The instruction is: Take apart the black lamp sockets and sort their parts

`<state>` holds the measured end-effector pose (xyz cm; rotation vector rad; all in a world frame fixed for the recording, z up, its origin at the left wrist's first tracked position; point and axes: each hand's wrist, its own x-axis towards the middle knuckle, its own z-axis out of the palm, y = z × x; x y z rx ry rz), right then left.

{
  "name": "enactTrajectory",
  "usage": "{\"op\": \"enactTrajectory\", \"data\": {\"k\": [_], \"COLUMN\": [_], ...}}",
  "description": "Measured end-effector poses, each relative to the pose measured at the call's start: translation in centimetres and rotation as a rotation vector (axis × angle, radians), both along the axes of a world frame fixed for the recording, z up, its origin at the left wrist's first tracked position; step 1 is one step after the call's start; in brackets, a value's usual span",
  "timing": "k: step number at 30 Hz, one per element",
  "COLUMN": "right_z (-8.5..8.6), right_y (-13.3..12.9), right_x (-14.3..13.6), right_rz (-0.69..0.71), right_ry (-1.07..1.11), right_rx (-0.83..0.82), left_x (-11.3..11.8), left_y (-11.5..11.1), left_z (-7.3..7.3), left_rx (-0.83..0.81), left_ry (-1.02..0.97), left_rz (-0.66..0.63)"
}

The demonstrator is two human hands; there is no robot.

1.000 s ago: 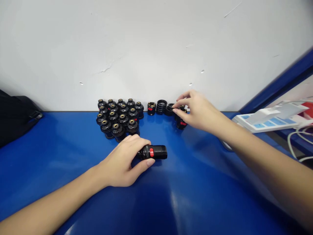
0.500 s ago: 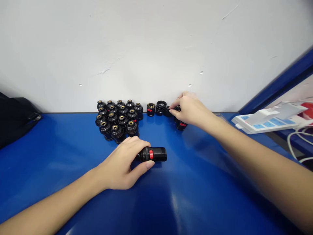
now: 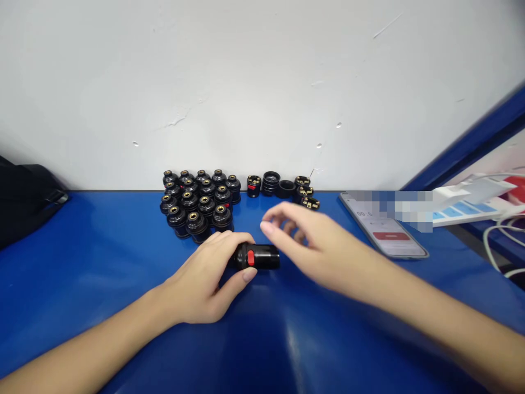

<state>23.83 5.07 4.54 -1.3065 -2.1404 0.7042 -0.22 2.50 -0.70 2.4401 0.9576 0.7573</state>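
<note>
My left hand is wrapped round a black cylindrical socket with a red switch, lying on its side above the blue table. Just right of its end, my right hand hovers with fingers curled and a gap between thumb and forefinger; nothing shows in it. A cluster of black lamp sockets stands upright beyond my left hand. Along the wall stand a black part with red switch, a threaded shell, a black ring and several parts with brass contacts.
A phone lies on the blue table at the right. Behind it are a white power strip and white cables. A dark bag rests at the left edge. A pale wall rises behind the table.
My right hand has left the parts by the wall and come back toward the held socket. The phone and brass-contact parts are now uncovered. My left hand keeps its hold.
</note>
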Motion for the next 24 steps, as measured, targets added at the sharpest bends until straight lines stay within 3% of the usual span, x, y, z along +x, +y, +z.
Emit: {"op": "enactTrajectory", "data": {"k": [4, 8, 15, 24], "right_z": [-1.8, -3.2, -4.7, -4.8], "right_y": [-3.2, -4.1, -3.9, -4.7], "right_x": [-0.3, -0.2, -0.1, -0.5], "right_rz": [0.057, 0.085, 0.103, 0.072], "right_ry": [0.053, 0.306, 0.434, 0.475], "right_rx": [-0.306, -0.500, -0.491, -0.436], "left_x": [0.1, 0.3, 0.3, 0.4], "left_y": [-0.2, -0.5, -0.6, -0.8], "left_z": [-0.4, -0.6, -0.4, -0.1], "left_rx": [0.048, 0.102, 0.049, -0.008], "left_ry": [-0.028, -0.041, -0.019, -0.044], "left_rz": [0.008, 0.021, 0.013, -0.012]}}
